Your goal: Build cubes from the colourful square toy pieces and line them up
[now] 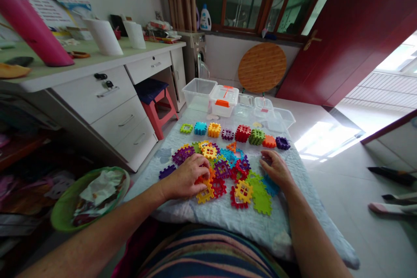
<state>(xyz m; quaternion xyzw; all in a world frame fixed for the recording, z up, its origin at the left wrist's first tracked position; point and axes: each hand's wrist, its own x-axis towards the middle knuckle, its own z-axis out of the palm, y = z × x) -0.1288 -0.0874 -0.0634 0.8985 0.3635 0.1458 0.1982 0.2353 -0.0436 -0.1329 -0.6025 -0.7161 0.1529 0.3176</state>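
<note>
Several flat toothed plastic pieces in purple, yellow, red, blue and green lie in a loose pile on a cloth-covered table (276,230). My left hand (190,177) rests on the pile's left side with curled fingers, over orange pieces and beside a yellow window piece (205,193); what its fingertips hold, if anything, is hidden. My right hand (276,167) is at the pile's right edge, fingers apart and holding nothing, above a blue piece (271,186). Behind the pile, stacks sorted by colour stand in a row, among them a red stack (243,133) and a purple stack (282,143).
Clear plastic boxes stand at the table's far end, including an open box (199,95) and a box with orange latches (224,100). A desk (107,91) with drawers and a pink stool (157,110) are at left. A green basket (58,213) sits at lower left.
</note>
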